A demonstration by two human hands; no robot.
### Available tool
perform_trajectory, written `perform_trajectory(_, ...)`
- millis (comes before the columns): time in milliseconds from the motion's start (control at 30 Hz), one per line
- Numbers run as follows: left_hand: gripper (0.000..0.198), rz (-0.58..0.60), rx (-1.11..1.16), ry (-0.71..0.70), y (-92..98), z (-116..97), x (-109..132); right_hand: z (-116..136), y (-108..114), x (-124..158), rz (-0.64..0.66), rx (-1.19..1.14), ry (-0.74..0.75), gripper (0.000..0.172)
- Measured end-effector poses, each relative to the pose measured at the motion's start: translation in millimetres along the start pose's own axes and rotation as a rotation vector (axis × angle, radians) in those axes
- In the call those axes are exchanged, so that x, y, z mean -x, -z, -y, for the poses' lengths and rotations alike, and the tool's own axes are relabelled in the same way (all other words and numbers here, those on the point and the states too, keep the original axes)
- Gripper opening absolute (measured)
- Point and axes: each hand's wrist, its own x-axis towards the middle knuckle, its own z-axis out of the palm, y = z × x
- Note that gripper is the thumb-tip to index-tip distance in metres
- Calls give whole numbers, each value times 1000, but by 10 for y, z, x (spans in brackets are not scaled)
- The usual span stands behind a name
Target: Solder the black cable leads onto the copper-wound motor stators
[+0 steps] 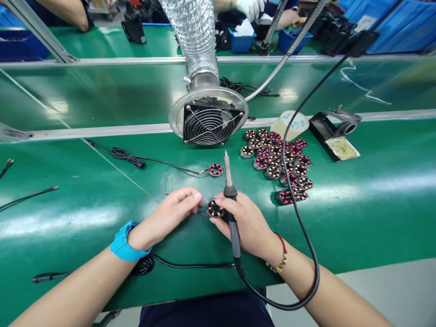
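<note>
My right hand (243, 218) is wrapped round a soldering iron (235, 231), its tip pointing away from me. The thumb and a finger of that hand also touch a small ring-shaped motor stator with copper windings (215, 209). Just left of the stator is my left hand (179, 206), its fingers curled and pressed together; whether a thin wire lies between them cannot be made out. Farther back, a red-wound stator (215, 170) lies on the green table (136, 218), joined to a black cable (166, 163).
Several stators (274, 150) crowd together at the right, near an iron stand with a yellow sponge (340, 147). A fan on a foil duct (214, 125) hangs ahead. Another cable (190, 265) lies near the front edge. The iron's cord (301, 222) loops over my right forearm.
</note>
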Motion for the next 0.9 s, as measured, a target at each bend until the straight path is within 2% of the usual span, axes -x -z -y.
perform_trajectory(100,35,96,-136,-25,-68,12,6,11,2,-9,21,88,40,21)
perform_trajectory(200,29,86,-126,-8,-103,17,11,32,8,-21,21,152,54,17)
perform_trajectory(333,22,36,145,42,-68,-8,15,59,10,-26,-61,71,-43,23)
perform_trajectory(433,25,-42,375,14,-13,-19,6,62,3,-23,-123,-49,-95,30)
perform_trajectory(500,29,-104,423,-3,5,-19,4,56,-3,-23,-139,-84,-95,35)
perform_trajectory(567,34,-99,360,10,-9,-17,15,52,-8,-25,-136,-89,-100,36)
perform_trajectory(633,37,-28,254,33,-47,-19,39,53,-9,-27,-126,-83,-105,34)
perform_trajectory(733,29,48,162,62,-103,-35,74,64,-9,-26,-128,-73,-112,35)
perform_trajectory(900,22,56,74,90,-72,-68,75,32,-16,-21,-140,-51,-202,36)
